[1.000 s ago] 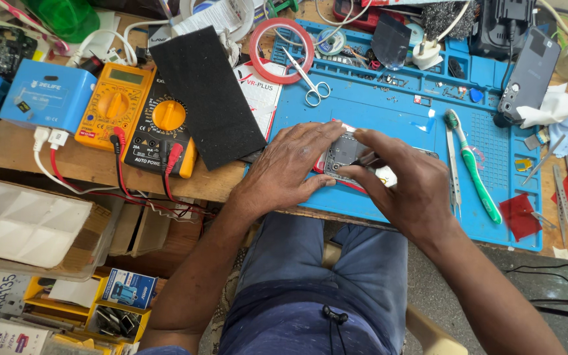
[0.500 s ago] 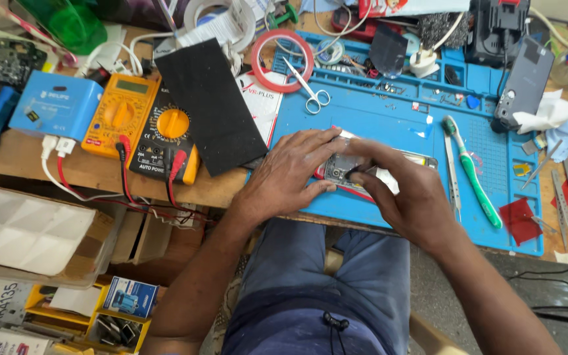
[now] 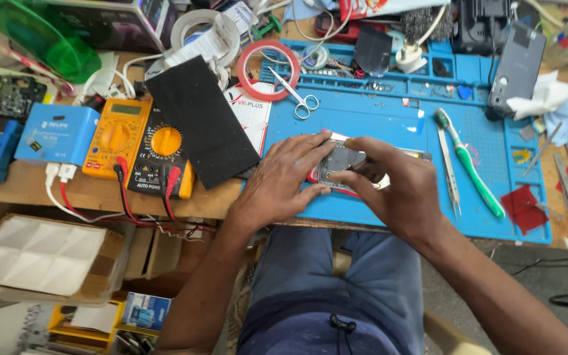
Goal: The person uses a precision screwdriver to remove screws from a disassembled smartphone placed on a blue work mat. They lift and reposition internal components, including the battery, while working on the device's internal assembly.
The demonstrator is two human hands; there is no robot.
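Observation:
An opened phone [image 3: 340,160] with a red frame lies on the blue work mat [image 3: 389,118], its inner metal parts facing up. My left hand [image 3: 284,181] clasps its left side, thumb below and fingers along the top edge. From the right, my right hand [image 3: 399,187] covers the other half, fingertips pressing on the phone's middle. Most of the phone's right end is hidden under that hand.
Tweezers [image 3: 448,172] and a green-handled toothbrush [image 3: 471,164] lie right of the hands. Scissors [image 3: 297,95] and a red tape roll [image 3: 267,69] sit behind. A black pad [image 3: 202,121], two multimeters [image 3: 142,148], a blue box [image 3: 57,135] stand left; a phone back [image 3: 517,66] far right.
Both hands stay on the phone; the fingers have shifted slightly over it. The camera view has drifted a little.

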